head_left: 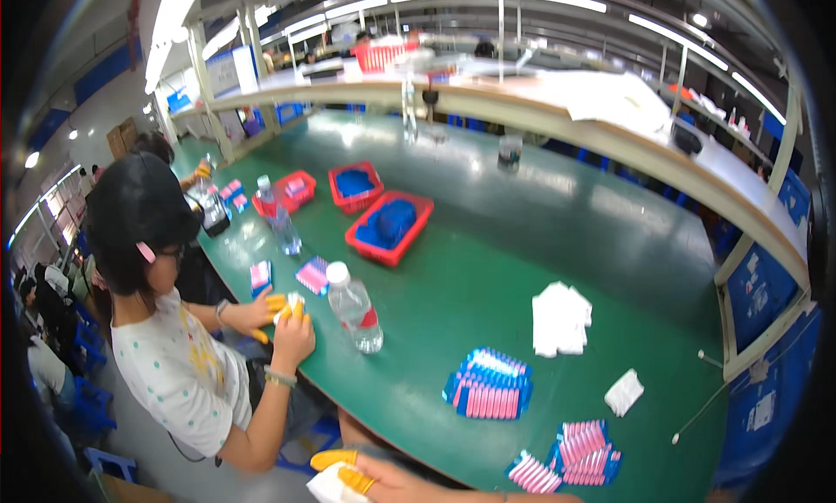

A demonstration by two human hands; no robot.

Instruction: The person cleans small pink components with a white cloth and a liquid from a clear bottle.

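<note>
My right hand (380, 479) comes in at the lower edge, its forearm reaching from the right. Yellow finger covers sit on two of its fingers. These fingers are closed on a white folded cloth or tissue (331, 487), cut off partly by the frame's edge. My left hand is out of view. On the green table ahead lie blue cards with rows of pink sticks (492, 390), and a second loose pile of pink-and-blue cards (585, 451) lies nearer the right. Beyond them are a stack of white sheets (560, 320) and a small crumpled white cloth (623, 392).
At left a co-worker (187, 372) in a cap holds something white in yellow-covered fingers. A clear bottle (354, 310) stands near the table edge, another bottle (279, 216) farther back. Red trays (392, 257) hold blue material. A raised shelf (522, 107) spans the far side.
</note>
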